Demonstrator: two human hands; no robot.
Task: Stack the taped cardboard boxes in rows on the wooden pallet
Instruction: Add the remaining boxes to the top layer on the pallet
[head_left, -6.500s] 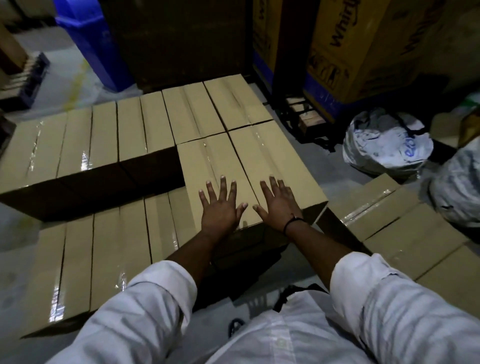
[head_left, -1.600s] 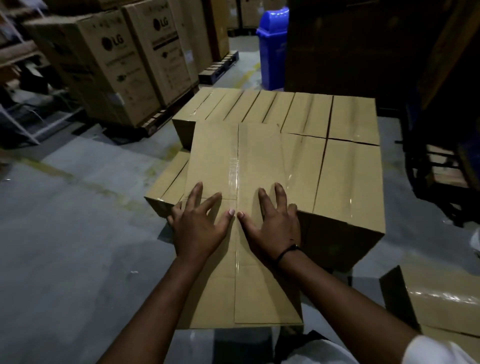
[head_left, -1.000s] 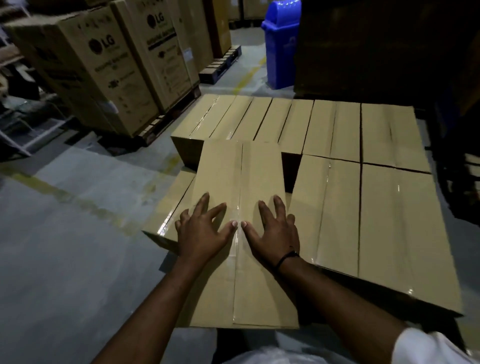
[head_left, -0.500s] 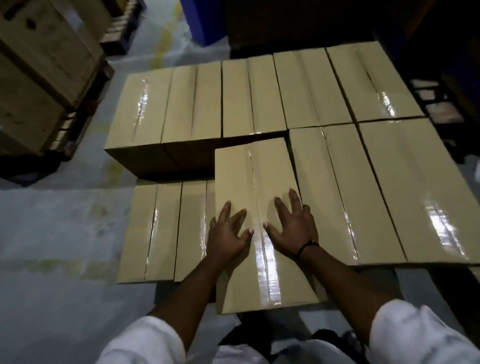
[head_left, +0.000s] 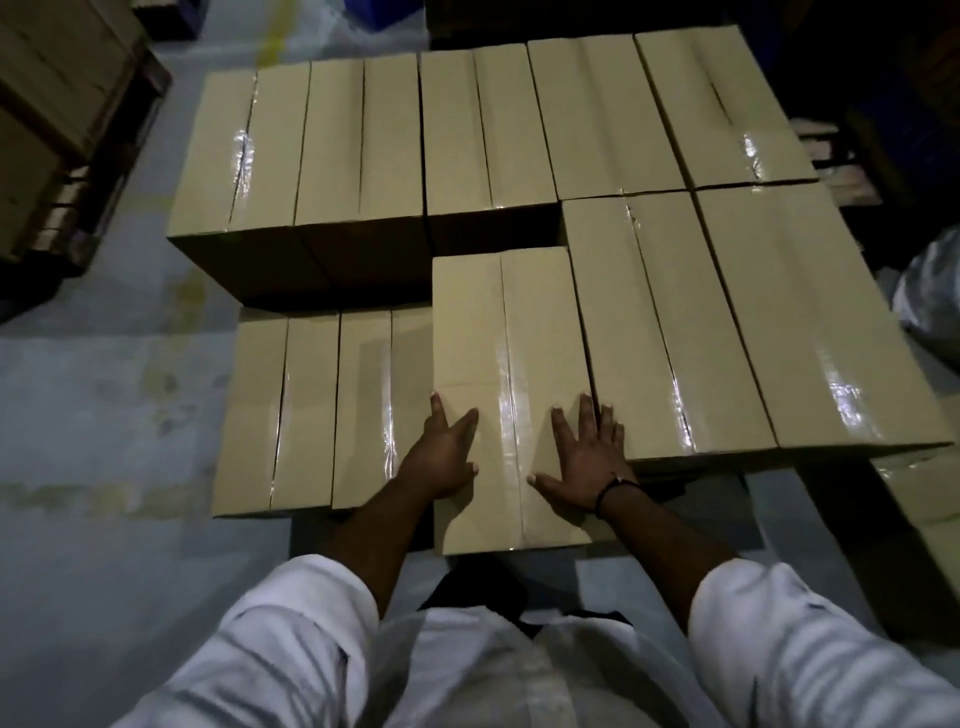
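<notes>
Grey concrete floor (head_left: 104, 415) lay below. Your left hand (head_left: 447, 460) and right hand (head_left: 587, 460) pressed flat, fingers spread, on the tan taped cardboard box (head_left: 509, 322), its long axis running straight ahead.

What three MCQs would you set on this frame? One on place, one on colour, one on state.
1. Where is the taped brown cardboard box under the left hand and right hand?
A. on top of the far row
B. directly left of the near upper-row boxes
C. alone on the bare floor

2. What colour is the thin wristband on the right wrist?
A. red
B. black
C. white

3. How do the hands lie?
A. flat on the box top, fingers straight
B. curled round the box's side edges
C. lifted clear of the box

Answers:
1. B: its right edge runs along the neighbouring taped cardboard box.
2. B: the band shows black against the wrist.
3. A: both palms lie on the top face, one on each side of the tape seam.
</notes>
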